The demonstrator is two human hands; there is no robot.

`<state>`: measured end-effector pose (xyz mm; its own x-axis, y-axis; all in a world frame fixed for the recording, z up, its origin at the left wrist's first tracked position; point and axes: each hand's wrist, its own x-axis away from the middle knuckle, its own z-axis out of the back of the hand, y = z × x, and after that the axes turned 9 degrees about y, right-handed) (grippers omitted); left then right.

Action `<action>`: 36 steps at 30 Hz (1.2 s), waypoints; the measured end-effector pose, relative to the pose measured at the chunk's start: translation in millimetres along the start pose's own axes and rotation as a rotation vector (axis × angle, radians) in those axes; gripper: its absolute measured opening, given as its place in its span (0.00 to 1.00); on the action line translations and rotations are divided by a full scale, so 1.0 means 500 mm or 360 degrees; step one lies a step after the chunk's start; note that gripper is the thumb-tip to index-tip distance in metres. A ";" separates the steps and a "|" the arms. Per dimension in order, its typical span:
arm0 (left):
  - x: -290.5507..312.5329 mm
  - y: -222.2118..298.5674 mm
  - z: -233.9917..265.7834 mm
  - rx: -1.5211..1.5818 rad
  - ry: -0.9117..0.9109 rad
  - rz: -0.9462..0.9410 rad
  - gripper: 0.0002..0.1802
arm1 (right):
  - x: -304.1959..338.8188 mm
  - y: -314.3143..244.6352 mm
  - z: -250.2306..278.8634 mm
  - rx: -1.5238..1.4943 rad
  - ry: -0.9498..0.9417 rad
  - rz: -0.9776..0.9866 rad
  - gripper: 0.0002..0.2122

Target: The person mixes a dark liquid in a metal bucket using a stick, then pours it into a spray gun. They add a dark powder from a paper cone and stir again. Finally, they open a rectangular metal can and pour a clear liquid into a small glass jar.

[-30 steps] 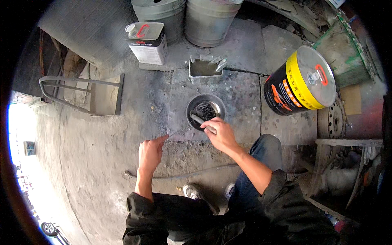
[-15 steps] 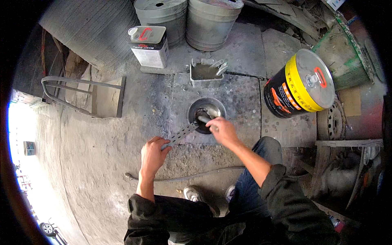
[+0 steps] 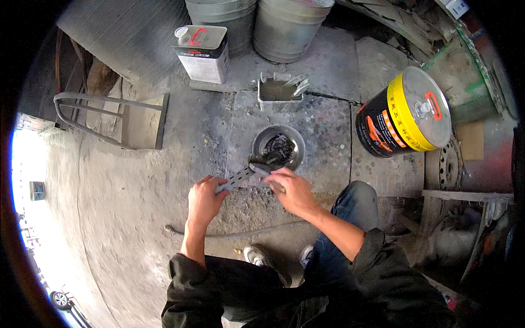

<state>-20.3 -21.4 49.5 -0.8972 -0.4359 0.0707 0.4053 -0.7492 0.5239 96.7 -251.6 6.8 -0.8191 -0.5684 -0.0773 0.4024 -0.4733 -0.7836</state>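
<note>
Centrally, a round metal bowl (image 3: 298,143) with a smooth, greyish wall sits on stained slabs (image 3: 322,126), just beyond the two hands; it contains a dark, glossy mass (image 3: 281,146) of uneven texture. The left hand (image 3: 202,199) is closed on one end of a flat grey strip (image 3: 236,180) — straight-edged and pierced by rows of dark slots — that slants up toward the bowl's near rim. The right hand (image 3: 292,191) grips a short, pale-grey tool (image 3: 261,169), its far end meeting the strip beside that rim; the exact form of its head is unclear. Beyond the bowl stands a rectangular, crusted tub (image 3: 280,105); to the right, a cylindrical black bucket (image 3: 402,115) with a yellow band and metal lid; to the left, a boxy metal can (image 3: 205,68).
</note>
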 end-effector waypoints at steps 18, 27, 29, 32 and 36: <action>-0.018 -0.025 -0.001 0.0910 0.0237 0.0690 0.25 | -0.067 0.129 -0.003 0.0090 0.0140 -0.0198 0.09; -0.020 0.001 0.003 0.1055 0.0115 0.0826 0.24 | -0.047 0.090 -0.025 0.0050 0.0139 -0.0189 0.09; -0.018 -0.012 0.001 0.1036 0.0093 0.0827 0.23 | -0.043 0.088 -0.027 0.0042 0.0077 -0.0046 0.09; -0.019 -0.004 0.001 0.1005 0.0133 0.0775 0.22 | -0.028 0.058 -0.018 0.0063 0.0113 0.0124 0.08; -0.021 -0.004 0.001 0.0996 0.0148 0.0798 0.22 | -0.048 0.095 -0.029 0.0110 0.0138 -0.0062 0.06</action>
<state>-12.0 -15.2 48.0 -0.6053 -0.7066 0.3666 0.5576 -0.0476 0.8288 129.4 -250.8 -37.4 -0.8657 -0.4898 -0.1028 0.3942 -0.5409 -0.7430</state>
